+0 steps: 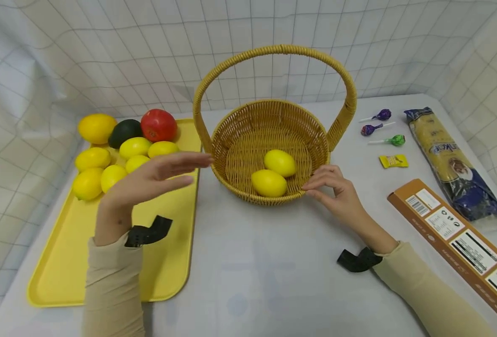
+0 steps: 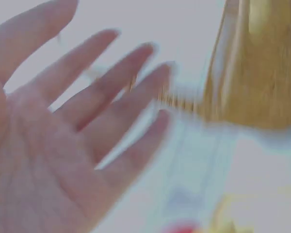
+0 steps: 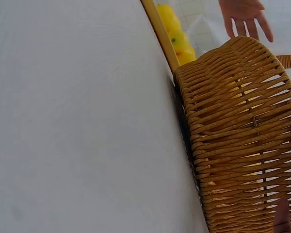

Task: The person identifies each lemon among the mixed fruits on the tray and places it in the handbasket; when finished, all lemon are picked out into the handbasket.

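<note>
- Left hand point(image 1: 153, 180) is held flat and empty, fingers straight and spread, in the air over the inner edge of the flat yellow plastic tray point(image 1: 105, 271), fingertips just short of the basket; the left wrist view, blurred, shows the same spread palm point(image 2: 53, 145) with nothing in it.
- Seven yellow lemons point(image 1: 118, 164) are left on the far end of the tray, bunched close together, with one dark green avocado point(image 1: 124, 132) and one red tomato point(image 1: 158, 125) behind them; none of these is touched.
- Round woven wicker basket with an arched handle point(image 1: 231, 140) stands upright on the white table point(image 1: 265, 276), just beside the tray's right edge.
- Two yellow lemons in the basket point(image 1: 274, 173) lie side by side near its front wall, touching or nearly so.
- Right hand point(image 1: 337, 189) is set at the basket's front right rim, fingers loosely bent, fingertips on the weave; a firm grip cannot be confirmed. In the right wrist view only a fingertip is seen against the basket wall point(image 3: 237, 136).
- Judged progress: early stage, two lemons placed, seven counted as remaining, no lemon in either hand now.
- Further right, untouched: three wrapped lollipops point(image 1: 381, 126), a small yellow sachet point(image 1: 393, 161), a long yellow-and-blue packet point(image 1: 450, 159), a long brown cardboard box point(image 1: 455, 243).
</note>
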Available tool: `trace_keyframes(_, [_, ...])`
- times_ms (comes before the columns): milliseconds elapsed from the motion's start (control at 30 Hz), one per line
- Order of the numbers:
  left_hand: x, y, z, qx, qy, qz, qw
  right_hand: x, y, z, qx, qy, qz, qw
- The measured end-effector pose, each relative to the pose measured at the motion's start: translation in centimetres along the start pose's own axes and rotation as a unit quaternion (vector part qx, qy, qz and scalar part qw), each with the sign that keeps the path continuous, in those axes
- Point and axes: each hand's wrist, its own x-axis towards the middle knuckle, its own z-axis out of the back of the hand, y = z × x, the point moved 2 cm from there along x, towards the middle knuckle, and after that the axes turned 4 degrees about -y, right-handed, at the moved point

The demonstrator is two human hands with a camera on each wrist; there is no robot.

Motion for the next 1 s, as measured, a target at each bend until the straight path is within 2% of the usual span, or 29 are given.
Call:
trace_keyframes(33, [-1.1,0.5,1.1,-0.037,-0.054,-0.011,0.9978,0.1,0.0,0.0,0.001,0.0,0.001,1.0])
trace_keyframes(67, [-2.0,1.2,2.1,-0.069,-0.116,-0.018,0.9907,0.1,0.0,0.0,0.001,-0.001,0.004,1.0])
trace_keyframes(100, [-2.9,1.9,3.0,-0.095,-0.182,-0.027,0.9783,0.1,0.0,0.0,0.001,-0.001,0.004,1.0])
trace_keyframes(133, [-3.7,2.7,3.9,-0.121,-0.245,-0.034,0.9615,0.1,0.0,0.0,-0.001,-0.002,0.004,1.0])
trace_keyframes(200, [-5.2,4.2,5.4,-0.158,-0.36,-0.033,0.9188,0.0,0.1,0.0,-0.004,-0.004,0.003,1.0])
trace_keyframes(233, [-6.0,4.9,6.0,-0.167,-0.406,-0.026,0.8982,-0.1,0.2,0.0,-0.006,-0.003,0.001,1.0])
trace_keyframes(267, [-6.6,5.6,6.5,-0.173,-0.439,-0.016,0.8816,-0.1,0.4,0.1,-0.01,-0.003,-0.001,1.0])
trace_keyframes(300, [-7.2,6.1,6.9,-0.172,-0.459,-0.005,0.8716,-0.1,0.6,0.1,-0.015,-0.002,-0.005,1.0])
trace_keyframes(333, [-7.8,6.6,7.2,-0.176,-0.465,0.006,0.8674,-0.1,0.9,0.2,-0.018,-0.002,-0.007,1.0])
trace_keyframes(367, [-8.3,7.1,7.4,-0.178,-0.462,0.02,0.8687,0.0,1.4,0.2,-0.019,-0.002,-0.009,1.0])
trace_keyframes(400, [-8.8,7.5,7.5,-0.176,-0.452,0.034,0.8738,0.1,1.8,0.3,-0.023,-0.001,-0.012,1.0])
trace_keyframes(533, [-9.9,8.9,7.6,-0.149,-0.393,0.087,0.9033,0.6,2.9,0.2,-0.018,-0.002,-0.009,1.0])
trace_keyframes(600, [-10.2,9.4,7.7,-0.106,-0.372,0.124,0.9137,0.6,2.6,0.2,-0.014,-0.002,-0.005,1.0])
trace_keyframes(667, [-10.5,9.8,7.7,-0.045,-0.347,0.176,0.9201,0.4,2.0,0.2,-0.009,-0.002,-0.002,1.0])
trace_keyframes(733, [-10.6,10.0,7.7,0.017,-0.313,0.229,0.9216,0.2,1.3,0.3,-0.011,-0.002,-0.002,1.0])
trace_keyframes(833, [-10.7,9.8,7.6,0.079,-0.273,0.284,0.9159,-0.1,0.5,0.4,-0.015,-0.001,-0.005,1.0])
trace_keyframes(900, [-10.8,9.4,7.7,0.106,-0.269,0.3,0.9091,-0.1,0.3,0.4,-0.015,0.001,-0.006,1.0])
trace_keyframes(1000, [-11.0,8.6,7.9,0.114,-0.288,0.307,0.8997,0.2,0.8,0.1,-0.007,0.006,-0.007,1.0])
